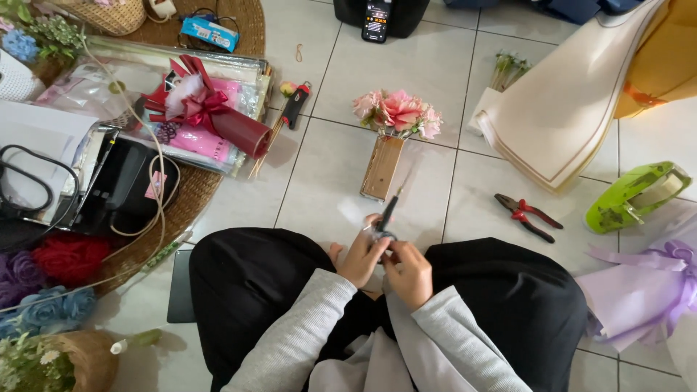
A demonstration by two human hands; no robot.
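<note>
I sit cross-legged on a white tiled floor. My left hand (361,255) and my right hand (409,272) meet just above my lap, both gripping a small pair of dark scissors (387,216) whose tip points away from me. Right beyond the tip lies a bunch of pink flowers (398,112) stuck in a brown cardboard box (382,167). What, if anything, sits between the blades is too small to tell.
Red-handled pliers (528,215) and a green tape dispenser (636,196) lie to the right, beside cream wrapping paper (559,109) and a purple wrap with ribbon (642,290). Left, a round woven mat (196,185) holds a red-ribboned bouquet (210,112), wrapping sheets and yarn flowers. A phone (377,19) stands ahead.
</note>
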